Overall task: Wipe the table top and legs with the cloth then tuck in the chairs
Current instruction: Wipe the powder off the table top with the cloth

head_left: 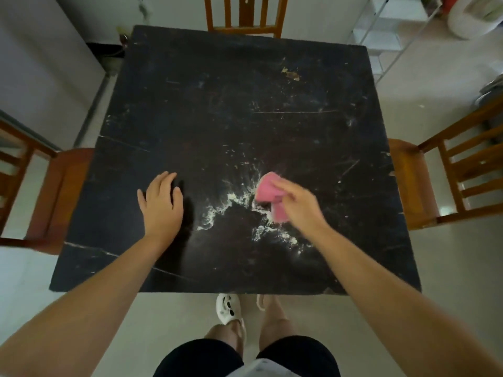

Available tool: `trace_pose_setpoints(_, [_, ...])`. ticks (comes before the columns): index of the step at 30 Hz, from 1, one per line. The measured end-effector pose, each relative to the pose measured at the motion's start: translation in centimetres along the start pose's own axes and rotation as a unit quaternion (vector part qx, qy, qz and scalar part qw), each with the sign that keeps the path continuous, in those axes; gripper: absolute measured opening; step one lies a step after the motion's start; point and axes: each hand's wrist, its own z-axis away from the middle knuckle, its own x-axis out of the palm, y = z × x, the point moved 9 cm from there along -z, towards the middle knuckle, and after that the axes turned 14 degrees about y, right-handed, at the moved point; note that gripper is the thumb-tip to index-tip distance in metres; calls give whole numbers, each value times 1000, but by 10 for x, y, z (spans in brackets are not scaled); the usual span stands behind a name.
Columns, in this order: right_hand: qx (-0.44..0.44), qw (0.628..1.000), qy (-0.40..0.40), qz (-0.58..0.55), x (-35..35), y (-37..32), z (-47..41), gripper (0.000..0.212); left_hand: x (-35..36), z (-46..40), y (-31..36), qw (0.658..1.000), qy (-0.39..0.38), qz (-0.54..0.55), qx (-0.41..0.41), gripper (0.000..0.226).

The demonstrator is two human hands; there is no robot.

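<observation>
A square black table top (217, 104) fills the middle of the view, scratched and smeared with a white splatter (231, 205) near its front centre. My right hand (299, 202) holds a folded pink cloth (268, 190) at the right edge of the splatter; the hand is blurred. My left hand (162, 202) rests flat on the table, fingers straight, left of the splatter. Three wooden chairs stand around the table: one at the left (49, 197), one at the right (424, 186), one at the far side (245, 14). The table legs are hidden.
A crumb-like yellowish patch (291, 73) lies on the far right part of the top. A white wire shelf (386, 31) stands at the back right, a pale wall or cabinet (40, 63) at the left. My feet (231, 311) stand on the tiled floor at the table's front edge.
</observation>
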Motion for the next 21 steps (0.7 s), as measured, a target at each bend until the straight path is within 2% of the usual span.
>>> trace_pose_setpoints(2, [51, 995, 78, 21, -40, 9, -41, 41, -6, 15, -15, 1000, -3, -10, -15, 35])
trace_pose_setpoints(4, [58, 989, 112, 82, -63, 25, -76, 43, -4, 26, -22, 999, -14, -36, 1, 35])
trace_pose_setpoints(6, [26, 982, 75, 174, -48, 36, -89, 48, 1, 31, -23, 998, -18, -61, 16, 35])
trace_pose_setpoints(8, [-53, 974, 16, 220, -6, 37, -75, 54, 3, 30, -21, 997, -14, -76, 18, 36])
trace_pose_setpoints(10, [-135, 971, -27, 198, 27, 18, -43, 59, 3, 30, -20, 997, -10, -80, 17, 37])
trace_pose_setpoints(13, [-194, 967, -94, 135, 58, -6, 6, 54, 2, 29, -19, 997, -6, -80, 12, 38])
trace_pose_setpoints(14, [-204, 965, -117, 117, 63, -12, 17, 51, 2, 30, -19, 997, -6, -79, 9, 39])
trace_pose_setpoints(16, [-171, 970, -160, 68, 63, -26, 16, 47, -2, 31, -17, 997, 1, -70, 6, 40])
trace_pose_setpoints(19, [-109, 985, -130, 44, 48, -40, -53, 47, -12, 39, -16, 997, 33, -64, -30, 43])
trace_pose_setpoints(21, [-126, 983, -98, 87, 42, -41, -109, 47, -18, 53, -19, 993, 66, -75, -66, 43])
